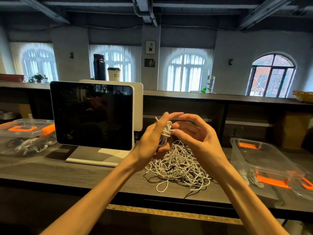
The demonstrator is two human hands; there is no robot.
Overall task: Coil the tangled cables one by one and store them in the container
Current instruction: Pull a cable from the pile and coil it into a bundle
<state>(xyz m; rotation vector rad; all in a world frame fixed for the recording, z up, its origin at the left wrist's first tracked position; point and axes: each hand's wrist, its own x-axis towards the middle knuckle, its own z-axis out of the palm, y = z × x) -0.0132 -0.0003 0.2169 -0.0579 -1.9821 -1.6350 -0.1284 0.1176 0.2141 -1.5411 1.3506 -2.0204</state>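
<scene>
**Cable half-coiled in the hands, above the pile**

The cable [166, 133] being worked on is a white one, gathered into a small bundle and held up off the table [71, 172], just above the tangle [177, 165] of white and dark cords that lies near the middle of the table toward its front edge. The left hand [153, 138] holds the bundle, thumb low at its base and fingers [166, 116] reaching up along the loops, which seems meant to keep the turns stacked so they cannot spring apart. The right hand [194, 133] is beside it with fingers loosely curved and fairly wide; its fingertips touch the bundle's side, probably to wind or tuck the loose end (a short free tip pokes up at the top). Whether it actually pinches a strand cannot be told.

Holding the coil over the pile looks sensible: any trailing length can lift straight out of the tangle.

At the table's right end is an open clear box [237, 146] with orange clips; a few pale coiled cords lie in its near corner, so it is likely the storage bin. Its lid [301, 189] appears to lean at its near side. At the left end a second clear box [10, 141], lid on, holds more cords. A dark screen [91, 114] stands between that box and the hands.
</scene>
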